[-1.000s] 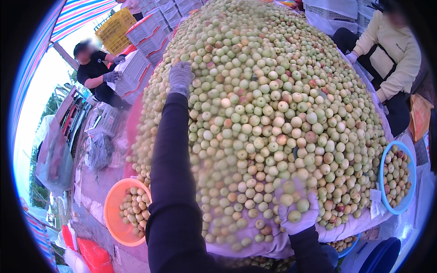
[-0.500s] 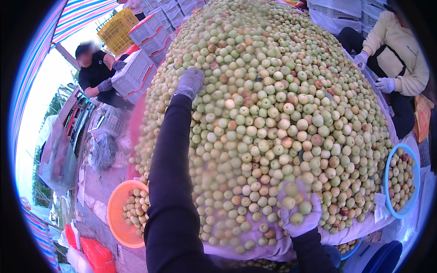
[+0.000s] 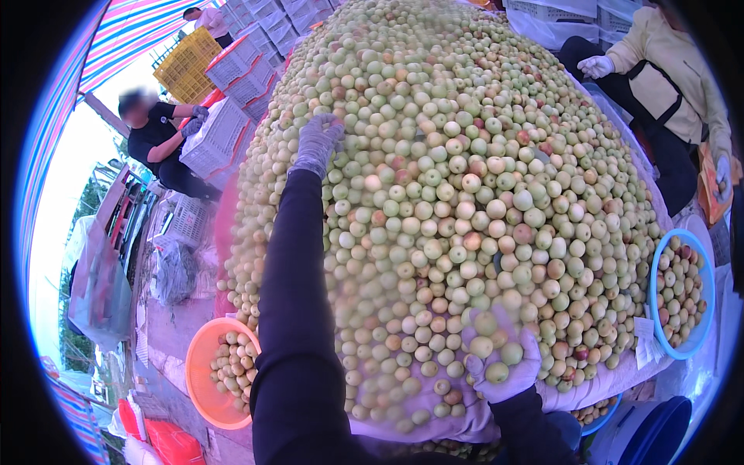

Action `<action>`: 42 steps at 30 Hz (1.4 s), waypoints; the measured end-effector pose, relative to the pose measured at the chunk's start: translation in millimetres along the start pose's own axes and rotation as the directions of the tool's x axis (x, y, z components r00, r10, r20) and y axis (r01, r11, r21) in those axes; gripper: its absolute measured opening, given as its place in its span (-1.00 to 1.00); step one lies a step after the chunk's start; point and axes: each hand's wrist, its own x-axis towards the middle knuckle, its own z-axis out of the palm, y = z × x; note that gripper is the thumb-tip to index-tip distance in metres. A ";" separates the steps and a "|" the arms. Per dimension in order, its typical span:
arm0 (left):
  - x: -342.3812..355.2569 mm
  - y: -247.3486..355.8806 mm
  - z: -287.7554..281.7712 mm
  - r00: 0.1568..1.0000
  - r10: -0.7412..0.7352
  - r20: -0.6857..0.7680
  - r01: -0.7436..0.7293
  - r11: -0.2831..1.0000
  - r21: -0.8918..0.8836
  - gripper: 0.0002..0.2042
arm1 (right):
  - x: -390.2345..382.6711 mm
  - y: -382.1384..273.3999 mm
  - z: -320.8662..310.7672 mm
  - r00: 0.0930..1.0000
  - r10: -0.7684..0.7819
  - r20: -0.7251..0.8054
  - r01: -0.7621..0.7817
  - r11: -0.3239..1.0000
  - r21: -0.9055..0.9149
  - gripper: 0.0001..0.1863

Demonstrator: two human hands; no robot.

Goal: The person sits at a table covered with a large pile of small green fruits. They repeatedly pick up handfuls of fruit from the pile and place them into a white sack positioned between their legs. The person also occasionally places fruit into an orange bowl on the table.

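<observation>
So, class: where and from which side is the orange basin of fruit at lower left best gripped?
Grip the orange basin by its bare rim, from its outer left side. The fruit heap crowds its right edge, and its own fruit fills the inside, probably leaving only the rim to pinch.

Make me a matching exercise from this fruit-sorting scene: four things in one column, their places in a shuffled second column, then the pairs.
Things:
1. orange basin
2. blue basin
3. left hand
4. right hand

Places:
A. at the near edge of the pile, palm up, cupping several green fruits
B. low on the left side of the fruit pile, holding fruit
C. stretched far out, resting high on the pile
D. at the pile's right edge, holding fruit

Pairs: 1-B, 2-D, 3-C, 4-A
</observation>
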 end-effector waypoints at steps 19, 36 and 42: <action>-532.9 279.1 311.3 -0.337 0.275 0.900 0.747 0.661 0.078 -0.56 | -379.5 -149.3 -70.5 0.059 -0.945 -0.322 0.989 0.011 0.150 -0.26; -474.2 -3.6 1.8 0.748 -0.399 0.530 0.632 0.670 -0.389 -0.59 | -240.6 -38.2 -66.3 0.735 -0.660 -0.153 0.657 0.750 -0.081 -0.69; -496.3 -67.7 -66.4 0.863 -0.456 0.216 0.487 0.643 -0.590 -0.66 | -188.2 -8.9 -59.6 0.849 -0.518 -0.107 0.474 0.835 -0.278 -0.72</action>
